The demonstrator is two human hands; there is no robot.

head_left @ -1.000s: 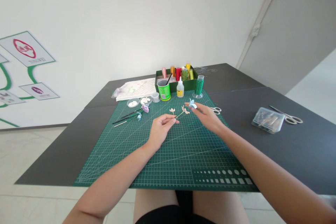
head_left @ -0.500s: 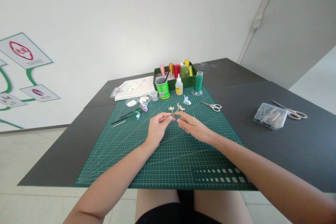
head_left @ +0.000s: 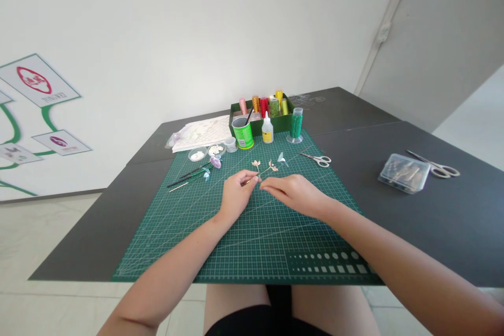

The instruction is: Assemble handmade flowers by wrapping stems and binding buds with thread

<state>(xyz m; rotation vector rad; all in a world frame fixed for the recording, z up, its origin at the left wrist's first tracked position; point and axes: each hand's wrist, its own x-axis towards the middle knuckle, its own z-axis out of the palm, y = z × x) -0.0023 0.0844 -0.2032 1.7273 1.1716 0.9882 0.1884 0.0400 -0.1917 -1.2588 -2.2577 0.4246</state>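
My left hand (head_left: 236,194) pinches the lower end of a thin stem topped by a small cream paper flower (head_left: 271,167), held just above the green cutting mat (head_left: 252,236). My right hand (head_left: 295,193) meets it fingertip to fingertip, pinching the same stem. A second cream flower (head_left: 256,163) and a pale blue paper flower (head_left: 281,158) lie on the mat just beyond the hands. Further left lie a purple paper flower (head_left: 215,161) and dark stems (head_left: 189,174).
At the mat's far edge stand a green can (head_left: 243,133), a glue bottle (head_left: 267,130), a bead tube (head_left: 296,125), a green box of thread spools (head_left: 263,110), small dishes (head_left: 199,154) and papers (head_left: 200,133). Small scissors (head_left: 317,158), a clear plastic case (head_left: 403,172) and large scissors (head_left: 435,166) lie right.
My right hand set the pale blue flower down on the mat and came back left to meet my left hand at the stem. The left hand stayed nearly in place.
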